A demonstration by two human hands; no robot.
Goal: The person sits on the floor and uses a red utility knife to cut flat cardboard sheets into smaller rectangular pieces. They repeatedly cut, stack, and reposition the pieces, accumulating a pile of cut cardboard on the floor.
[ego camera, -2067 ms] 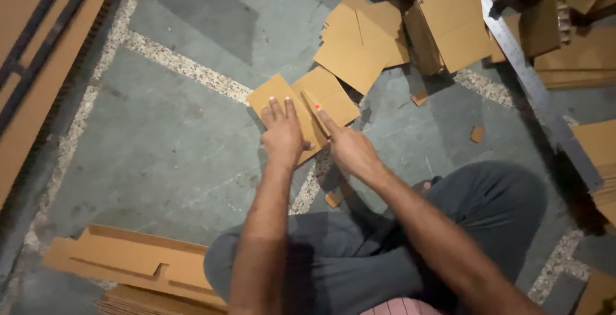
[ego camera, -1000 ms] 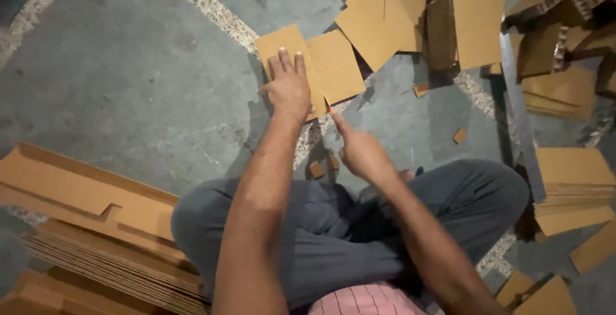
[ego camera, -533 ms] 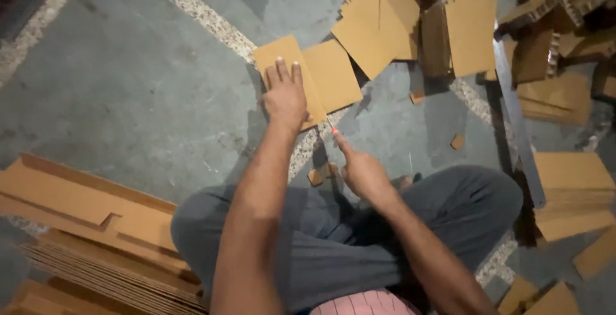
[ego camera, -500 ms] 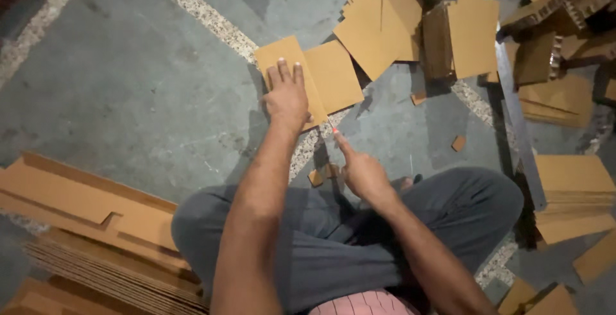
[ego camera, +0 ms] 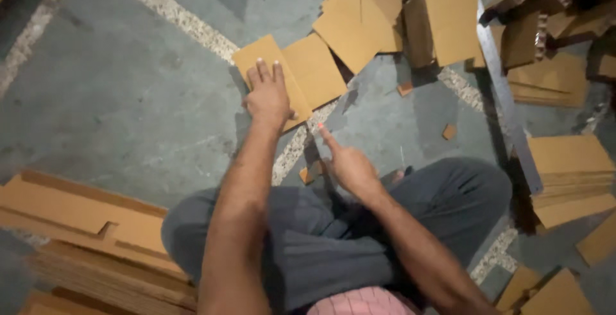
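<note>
My left hand lies flat, palm down, fingers together, on the left half of a creased brown cardboard piece that rests on the grey floor. My right hand hovers near my knee, below and to the right of that piece. Its index finger points toward the cardboard's near edge and the other fingers are curled. Whether it holds something small is not visible. A small cardboard scrap lies just left of my right hand. I sit cross-legged in grey trousers.
More cut cardboard sheets and a folded box piece lie beyond. A long metal bar runs along the right. Stacked cardboard sits at right and at lower left. Small scraps dot the floor.
My right hand has drawn back from the cardboard's edge toward my knee. My left hand has stayed pressed on the piece. The camera has shifted slightly.
</note>
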